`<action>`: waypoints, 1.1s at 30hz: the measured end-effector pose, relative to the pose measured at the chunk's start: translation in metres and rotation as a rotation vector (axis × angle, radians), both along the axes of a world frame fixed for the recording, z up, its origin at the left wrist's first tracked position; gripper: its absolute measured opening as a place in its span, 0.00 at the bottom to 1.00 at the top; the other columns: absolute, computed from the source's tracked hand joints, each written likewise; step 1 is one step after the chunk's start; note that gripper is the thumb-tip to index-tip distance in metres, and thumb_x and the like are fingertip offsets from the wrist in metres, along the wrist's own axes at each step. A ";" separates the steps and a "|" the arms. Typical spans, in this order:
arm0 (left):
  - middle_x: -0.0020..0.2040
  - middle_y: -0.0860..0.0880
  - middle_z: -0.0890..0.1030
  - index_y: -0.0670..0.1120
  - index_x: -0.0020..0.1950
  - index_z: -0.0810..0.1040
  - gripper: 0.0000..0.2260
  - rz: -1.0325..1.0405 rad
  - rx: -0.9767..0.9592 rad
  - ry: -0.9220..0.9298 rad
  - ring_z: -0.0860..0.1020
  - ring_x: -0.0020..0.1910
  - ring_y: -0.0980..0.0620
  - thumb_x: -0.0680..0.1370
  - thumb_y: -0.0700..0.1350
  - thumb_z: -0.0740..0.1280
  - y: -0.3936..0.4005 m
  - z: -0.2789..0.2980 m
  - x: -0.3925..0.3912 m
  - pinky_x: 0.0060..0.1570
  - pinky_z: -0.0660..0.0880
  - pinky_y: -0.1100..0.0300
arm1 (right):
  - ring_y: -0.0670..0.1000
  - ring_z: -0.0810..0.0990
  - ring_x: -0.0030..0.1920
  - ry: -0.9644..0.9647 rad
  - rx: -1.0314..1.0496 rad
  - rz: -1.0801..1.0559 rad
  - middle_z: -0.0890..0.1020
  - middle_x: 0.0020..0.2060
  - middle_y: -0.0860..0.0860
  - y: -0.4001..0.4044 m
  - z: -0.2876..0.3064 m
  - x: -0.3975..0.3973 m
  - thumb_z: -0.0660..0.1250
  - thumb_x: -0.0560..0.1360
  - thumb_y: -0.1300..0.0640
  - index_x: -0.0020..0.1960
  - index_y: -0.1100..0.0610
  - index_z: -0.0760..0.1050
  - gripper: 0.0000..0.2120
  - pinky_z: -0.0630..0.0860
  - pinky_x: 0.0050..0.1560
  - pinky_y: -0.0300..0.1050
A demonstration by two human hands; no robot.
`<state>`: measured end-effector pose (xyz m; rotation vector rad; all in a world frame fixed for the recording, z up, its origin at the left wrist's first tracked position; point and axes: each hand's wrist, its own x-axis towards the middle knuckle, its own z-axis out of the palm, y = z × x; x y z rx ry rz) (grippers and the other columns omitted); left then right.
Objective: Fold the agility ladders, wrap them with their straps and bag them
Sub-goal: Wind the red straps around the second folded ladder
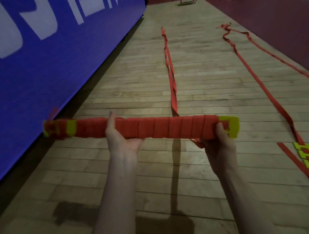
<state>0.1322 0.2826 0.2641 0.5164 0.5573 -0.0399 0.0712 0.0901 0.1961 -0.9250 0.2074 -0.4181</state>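
A folded agility ladder bundle [150,127], yellow rungs wound in red strap, is held level above the wooden floor. My left hand [120,133] grips it from below near the middle, thumb up over the top. My right hand [219,142] grips it near the right yellow end. A loose red strap [170,71] trails from the bundle away across the floor. A second ladder's yellow rungs [302,152] lie stacked at the right edge, with its long red strap [260,80] stretched along the floor.
A blue banner wall [50,58] with white lettering runs along the left. A dark red wall [275,25] borders the right. A metal frame [188,2] stands at the far end of the wooden floor [150,175].
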 end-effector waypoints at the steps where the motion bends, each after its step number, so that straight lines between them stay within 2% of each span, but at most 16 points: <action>1: 0.54 0.41 0.77 0.47 0.55 0.72 0.20 -0.003 -0.007 0.057 0.77 0.54 0.37 0.69 0.51 0.76 0.004 0.001 0.002 0.56 0.72 0.33 | 0.57 0.73 0.45 -0.027 -0.073 0.003 0.73 0.44 0.59 -0.006 0.000 -0.001 0.78 0.59 0.35 0.53 0.58 0.75 0.34 0.71 0.39 0.49; 4: 0.48 0.46 0.77 0.46 0.42 0.72 0.07 0.011 -0.032 0.132 0.77 0.50 0.44 0.73 0.43 0.70 0.003 -0.012 -0.003 0.60 0.72 0.40 | 0.57 0.76 0.42 0.001 -0.310 0.005 0.78 0.37 0.53 -0.017 0.004 -0.002 0.74 0.60 0.29 0.42 0.47 0.80 0.24 0.74 0.41 0.54; 6: 0.44 0.47 0.76 0.47 0.40 0.72 0.04 0.037 -0.053 0.069 0.77 0.49 0.45 0.73 0.40 0.65 -0.002 -0.019 -0.008 0.62 0.71 0.41 | 0.52 0.77 0.36 0.120 -0.356 -0.045 0.79 0.32 0.48 -0.014 0.008 -0.002 0.71 0.58 0.26 0.38 0.50 0.80 0.27 0.75 0.39 0.52; 8: 0.42 0.47 0.77 0.47 0.41 0.73 0.04 0.065 -0.062 -0.046 0.77 0.48 0.45 0.74 0.40 0.62 -0.006 -0.024 -0.009 0.61 0.69 0.40 | 0.51 0.77 0.32 0.297 -0.360 -0.080 0.81 0.29 0.50 -0.011 0.009 -0.002 0.68 0.61 0.26 0.37 0.56 0.80 0.32 0.75 0.39 0.50; 11: 0.42 0.53 0.79 0.52 0.44 0.76 0.10 0.060 -0.058 -0.288 0.77 0.47 0.51 0.70 0.37 0.61 -0.004 -0.029 -0.009 0.60 0.69 0.46 | 0.56 0.78 0.36 0.477 -0.299 0.055 0.83 0.34 0.56 -0.001 0.011 -0.003 0.64 0.65 0.27 0.41 0.60 0.81 0.34 0.75 0.41 0.52; 14: 0.49 0.55 0.81 0.55 0.54 0.77 0.25 -0.028 -0.048 -0.562 0.77 0.53 0.51 0.61 0.35 0.63 0.001 -0.033 -0.009 0.67 0.65 0.46 | 0.50 0.81 0.34 0.567 -0.283 0.166 0.82 0.37 0.54 0.014 0.010 -0.002 0.65 0.61 0.27 0.47 0.58 0.80 0.34 0.72 0.35 0.46; 16: 0.53 0.54 0.80 0.55 0.60 0.75 0.34 -0.134 -0.010 -0.705 0.76 0.57 0.50 0.56 0.34 0.69 0.004 -0.033 -0.008 0.68 0.63 0.46 | 0.50 0.79 0.33 0.571 -0.164 0.209 0.80 0.36 0.53 0.018 0.013 -0.001 0.67 0.63 0.29 0.45 0.55 0.78 0.29 0.69 0.33 0.43; 18: 0.55 0.53 0.79 0.53 0.67 0.72 0.43 -0.226 -0.001 -0.769 0.76 0.60 0.49 0.52 0.37 0.75 0.006 -0.030 -0.010 0.68 0.65 0.45 | 0.49 0.73 0.27 0.495 -0.022 0.233 0.77 0.32 0.54 0.017 0.020 0.001 0.68 0.69 0.35 0.42 0.54 0.76 0.21 0.64 0.34 0.42; 21: 0.54 0.49 0.81 0.47 0.71 0.69 0.48 -0.199 -0.113 -0.646 0.79 0.57 0.46 0.50 0.35 0.74 0.001 -0.021 -0.015 0.61 0.73 0.44 | 0.46 0.67 0.21 0.329 0.088 0.085 0.72 0.27 0.51 0.017 0.027 0.006 0.68 0.71 0.47 0.38 0.53 0.73 0.11 0.63 0.37 0.47; 22: 0.51 0.46 0.81 0.45 0.67 0.71 0.43 -0.156 -0.138 -0.568 0.80 0.55 0.44 0.51 0.33 0.70 -0.003 -0.015 -0.017 0.60 0.73 0.43 | 0.47 0.68 0.22 0.253 0.100 0.027 0.71 0.26 0.50 0.017 0.029 0.007 0.69 0.68 0.48 0.37 0.53 0.73 0.10 0.64 0.40 0.52; 24: 0.45 0.44 0.80 0.43 0.52 0.76 0.24 -0.044 -0.109 -0.372 0.78 0.52 0.42 0.57 0.32 0.61 -0.008 -0.002 -0.018 0.62 0.70 0.38 | 0.47 0.70 0.25 0.079 0.077 -0.048 0.70 0.25 0.48 0.014 0.031 0.006 0.70 0.62 0.50 0.36 0.53 0.72 0.09 0.65 0.43 0.59; 25: 0.43 0.43 0.79 0.43 0.47 0.75 0.18 0.006 -0.086 -0.287 0.77 0.52 0.41 0.60 0.32 0.59 -0.008 0.004 -0.016 0.63 0.68 0.36 | 0.47 0.71 0.27 0.001 0.015 -0.060 0.71 0.26 0.47 0.010 0.032 0.004 0.71 0.61 0.51 0.35 0.52 0.72 0.09 0.67 0.42 0.58; 27: 0.49 0.43 0.77 0.45 0.50 0.73 0.10 0.066 -0.060 -0.185 0.76 0.55 0.40 0.70 0.36 0.63 -0.005 0.012 -0.011 0.62 0.66 0.32 | 0.48 0.73 0.30 -0.116 -0.215 -0.039 0.73 0.28 0.45 0.002 0.035 -0.002 0.71 0.61 0.50 0.34 0.48 0.74 0.07 0.70 0.36 0.50; 30: 0.55 0.43 0.74 0.49 0.65 0.66 0.21 0.033 0.020 -0.079 0.74 0.55 0.41 0.75 0.49 0.69 -0.001 0.010 -0.009 0.61 0.66 0.30 | 0.54 0.77 0.32 -0.208 -0.511 0.035 0.78 0.31 0.50 -0.005 0.049 -0.009 0.74 0.64 0.48 0.37 0.45 0.78 0.06 0.75 0.33 0.47; 31: 0.54 0.44 0.75 0.48 0.63 0.67 0.19 0.024 0.047 -0.053 0.75 0.52 0.43 0.76 0.49 0.69 -0.001 0.009 -0.010 0.62 0.66 0.31 | 0.57 0.79 0.33 -0.217 -0.541 0.050 0.79 0.33 0.52 -0.006 0.052 -0.010 0.74 0.65 0.46 0.40 0.46 0.78 0.07 0.77 0.34 0.46; 33: 0.48 0.44 0.78 0.47 0.53 0.72 0.07 0.033 -0.006 -0.087 0.77 0.49 0.43 0.76 0.44 0.66 -0.001 0.005 -0.008 0.61 0.67 0.32 | 0.57 0.80 0.32 -0.134 -0.518 0.022 0.80 0.33 0.53 -0.002 0.058 -0.010 0.72 0.66 0.42 0.42 0.52 0.79 0.14 0.79 0.34 0.46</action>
